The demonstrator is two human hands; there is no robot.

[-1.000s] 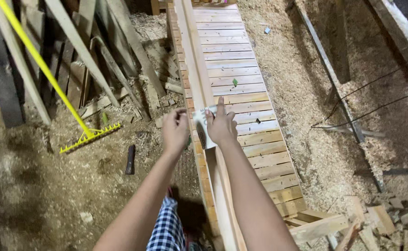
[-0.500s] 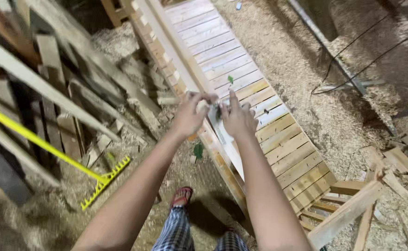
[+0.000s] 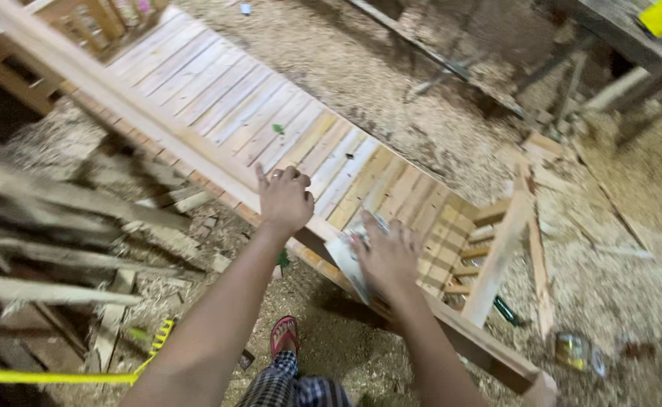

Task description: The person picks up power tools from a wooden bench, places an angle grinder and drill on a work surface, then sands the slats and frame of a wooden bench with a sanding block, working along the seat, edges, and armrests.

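A long pale wooden plank (image 3: pixel 157 132) stands on edge along a slatted wooden panel (image 3: pixel 218 90). My left hand (image 3: pixel 284 197) rests on the plank's top edge, fingers curled over it. My right hand (image 3: pixel 385 255) presses a whitish sheet, probably sandpaper (image 3: pixel 346 260), flat against the plank's near face, lower and closer to me than the left hand. Below, my foot in a red sandal (image 3: pixel 284 333) stands on the sawdust floor.
Loose wooden slats (image 3: pixel 52 241) pile up at the left, with a yellow rake (image 3: pixel 59 373) lying at the lower left. Sawdust covers the ground. Scrap boards (image 3: pixel 504 241) lean at the right, and a green bottle (image 3: pixel 508 310) lies by the panel's end.
The view has swung so the plank now runs diagonally. My right hand has slid down the plank with the sheet, away from my left hand, which stays on the top edge.
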